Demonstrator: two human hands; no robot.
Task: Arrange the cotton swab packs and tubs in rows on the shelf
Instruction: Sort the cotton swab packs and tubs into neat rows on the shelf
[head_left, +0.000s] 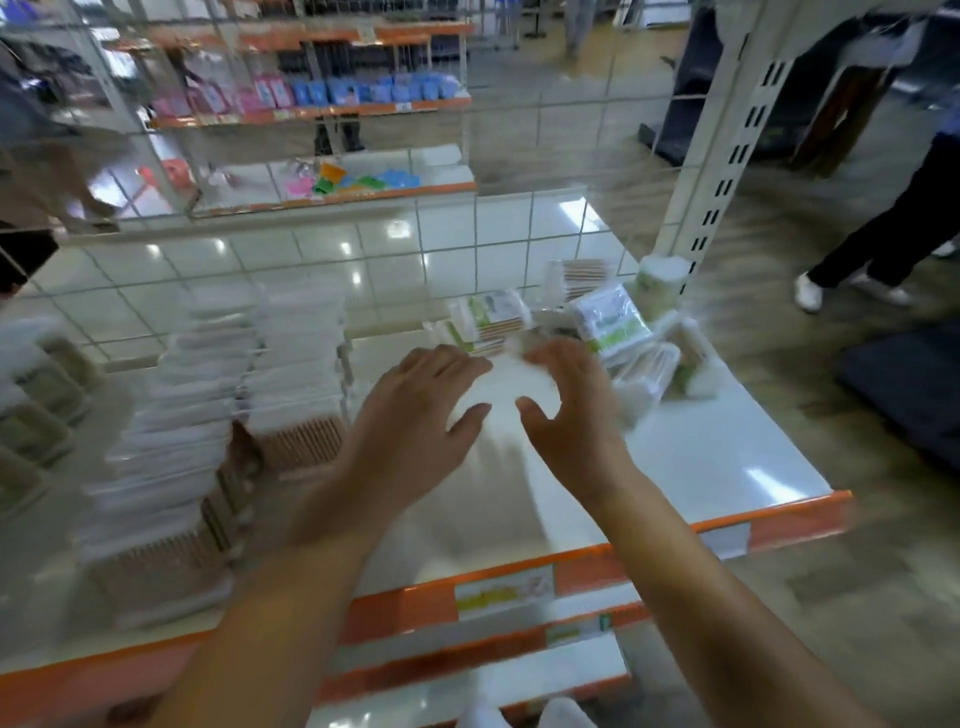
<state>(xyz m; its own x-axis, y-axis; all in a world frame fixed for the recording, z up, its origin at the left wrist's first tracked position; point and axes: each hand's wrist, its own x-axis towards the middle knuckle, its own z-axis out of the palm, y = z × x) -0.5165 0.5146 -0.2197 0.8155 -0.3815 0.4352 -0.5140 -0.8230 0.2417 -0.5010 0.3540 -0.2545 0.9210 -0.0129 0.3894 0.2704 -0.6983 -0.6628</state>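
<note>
— Both forearms reach in from the near edge. What are the hands doing?

— Left hand (415, 410) and right hand (566, 410) hover over the white shelf (727, 457), fingers spread and loosely bent, gripping nothing; a blurred white patch lies between them.

— And the cotton swab packs?

— Neat stacks (218, 415) stand on the left. A loose heap of packs (613, 322) lies far right, just beyond the fingertips, with a tub (660, 286) by the upright post (722, 156).
</note>
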